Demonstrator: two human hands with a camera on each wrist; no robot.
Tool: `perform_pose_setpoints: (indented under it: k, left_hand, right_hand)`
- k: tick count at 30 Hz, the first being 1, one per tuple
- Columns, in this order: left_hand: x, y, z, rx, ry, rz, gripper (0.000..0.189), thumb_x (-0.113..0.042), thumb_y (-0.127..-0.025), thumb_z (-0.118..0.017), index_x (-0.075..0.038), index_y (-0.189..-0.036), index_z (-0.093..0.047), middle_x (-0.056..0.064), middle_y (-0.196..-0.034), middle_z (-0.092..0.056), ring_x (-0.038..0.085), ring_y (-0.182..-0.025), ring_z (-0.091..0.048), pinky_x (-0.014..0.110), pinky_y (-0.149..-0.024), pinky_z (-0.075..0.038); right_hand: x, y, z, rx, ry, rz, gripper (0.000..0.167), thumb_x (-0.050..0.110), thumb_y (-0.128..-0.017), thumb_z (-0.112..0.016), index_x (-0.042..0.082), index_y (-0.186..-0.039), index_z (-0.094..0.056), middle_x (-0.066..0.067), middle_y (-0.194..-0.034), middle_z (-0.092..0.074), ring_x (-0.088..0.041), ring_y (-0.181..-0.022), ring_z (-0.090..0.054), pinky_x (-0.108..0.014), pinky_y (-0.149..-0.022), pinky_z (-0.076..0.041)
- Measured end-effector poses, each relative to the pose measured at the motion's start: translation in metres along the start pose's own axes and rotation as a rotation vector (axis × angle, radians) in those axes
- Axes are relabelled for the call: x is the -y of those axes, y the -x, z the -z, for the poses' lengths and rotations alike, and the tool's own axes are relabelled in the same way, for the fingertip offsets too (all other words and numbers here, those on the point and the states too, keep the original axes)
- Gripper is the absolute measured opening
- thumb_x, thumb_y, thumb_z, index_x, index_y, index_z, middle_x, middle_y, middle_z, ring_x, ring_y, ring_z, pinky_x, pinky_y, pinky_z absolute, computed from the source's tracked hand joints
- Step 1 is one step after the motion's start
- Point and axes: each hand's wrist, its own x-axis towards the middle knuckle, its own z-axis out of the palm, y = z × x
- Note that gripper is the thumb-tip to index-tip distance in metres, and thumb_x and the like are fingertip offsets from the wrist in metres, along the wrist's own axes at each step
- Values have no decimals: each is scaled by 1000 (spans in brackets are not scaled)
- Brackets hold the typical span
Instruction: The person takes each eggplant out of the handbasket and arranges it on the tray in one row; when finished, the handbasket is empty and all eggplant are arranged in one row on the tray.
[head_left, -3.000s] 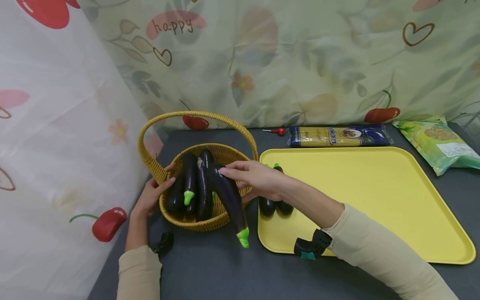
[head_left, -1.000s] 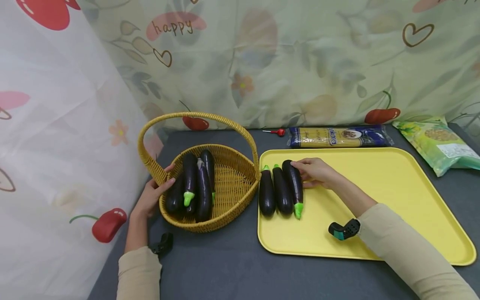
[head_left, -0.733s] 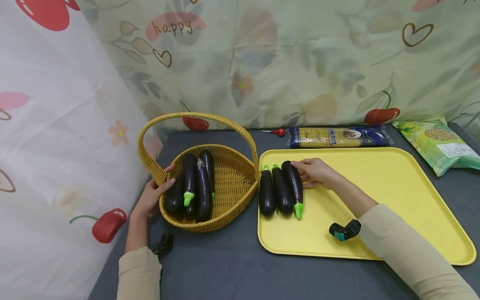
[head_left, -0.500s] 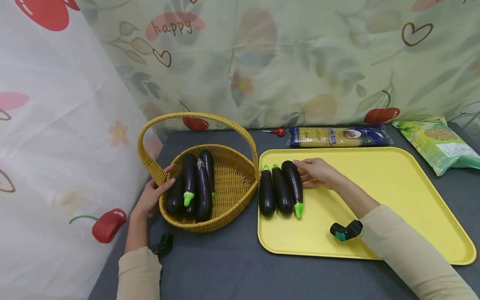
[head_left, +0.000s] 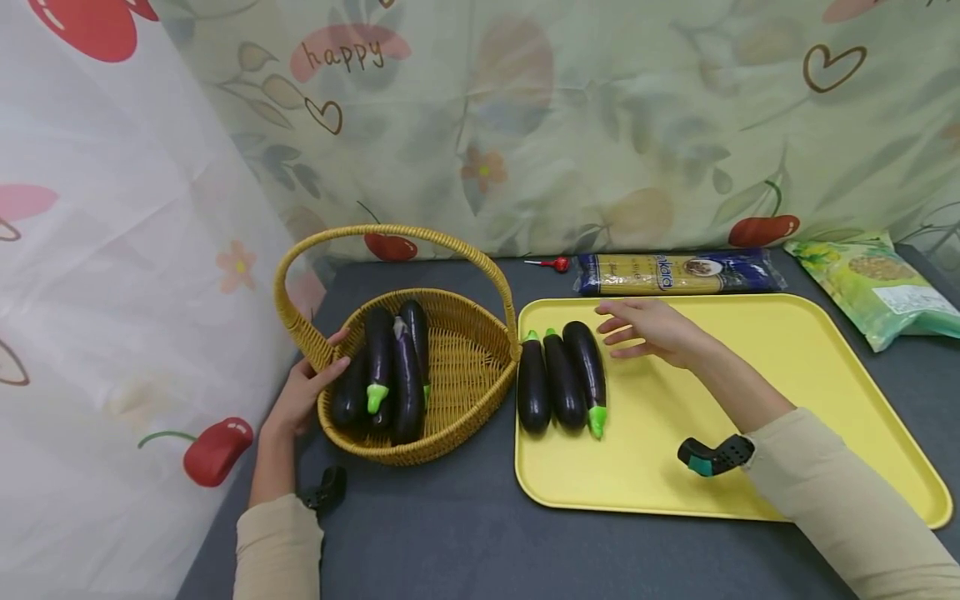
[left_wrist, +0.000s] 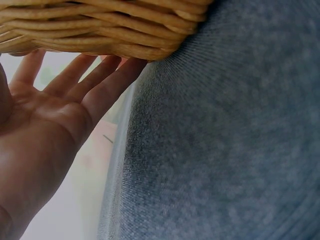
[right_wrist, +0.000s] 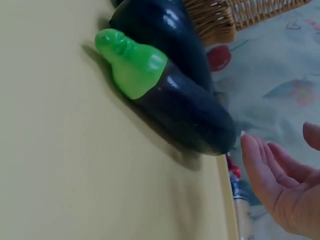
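Note:
My left hand (head_left: 303, 392) holds the left side of a wicker basket (head_left: 420, 452), thumb over the rim by the foot of its arched handle. In the left wrist view, that hand's fingers reach up against the woven wall (left_wrist: 100, 25). Several dark eggplants (head_left: 408, 392) with green caps lie in the basket's left half. On the yellow tray (head_left: 825, 358), three more lie side by side at the left edge. Just right of the rightmost eggplant (head_left: 585, 362), my right hand (head_left: 651, 329) hovers with loosely spread fingers, holding nothing; the right wrist view shows a gap to its rounded end.
Behind the tray lie a blue-and-yellow pasta packet (head_left: 675, 275) and a small red-headed item (head_left: 558, 264). A green food bag (head_left: 873, 287) sits at the back right. Patterned cloth (head_left: 600, 125) hangs behind and on the left of the grey table (head_left: 450, 533).
An eggplant went from the basket to the tray's row in my right hand. The hand then let it go and drew off slightly to the right. My left hand stayed on the basket.

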Motion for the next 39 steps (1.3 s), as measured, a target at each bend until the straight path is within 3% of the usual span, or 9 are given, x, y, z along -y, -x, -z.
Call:
perform_pose_setpoints:
  k: [4,13,21,27,32,39]
  left_hand:
    - [0,0,0,-2,0,4,56,-18,-99,-53,-11,-150,-31,17,-148,-33,16,-125,-40,22,-90,-43]
    - [0,0,0,-2,5,16,57,-19,-99,-54,-11,-151,-31,18,-146,-34,16,-123,-41,22,-89,-44]
    - [1,0,0,-6,9,4,56,-18,-99,-54,-10,-150,-32,16,-145,-37,11,-119,-45,22,-88,-45]
    - [0,0,-1,-8,7,-1,56,-16,-99,-53,-8,-150,-31,16,-145,-37,10,-119,-46,22,-88,-45]
    - [0,1,0,-11,0,1,56,-17,-99,-54,-10,-150,-32,15,-142,-39,12,-119,-45,22,-88,-45]
    - [2,0,-1,-16,24,-21,56,-15,-98,-55,-6,-149,-33,15,-137,-44,11,-114,-50,23,-86,-46]
  right_hand:
    - [7,5,-3,49,0,36,59,36,-103,-42,-6,-143,-33,-28,-129,-43,-38,-113,-51,-44,-89,-47]
    - [21,14,-27,144,-53,63,56,33,-101,-47,-9,-138,-38,-20,-113,-53,-28,-99,-59,-41,-84,-51]
    - [30,15,-61,400,-96,78,50,29,-103,-44,-7,-137,-40,-18,-117,-55,-27,-98,-58,-45,-84,-50]
    - [35,9,-91,525,-120,61,46,26,-103,-45,-3,-139,-42,-20,-117,-55,-28,-101,-58,-46,-86,-49]
    - [39,-2,-114,560,-148,51,45,24,-103,-45,-2,-140,-42,-20,-121,-53,-29,-105,-58,-46,-88,-48]
    - [45,-18,-145,532,-230,14,43,24,-103,-44,3,-141,-43,-19,-125,-53,-29,-109,-56,-44,-89,-47]
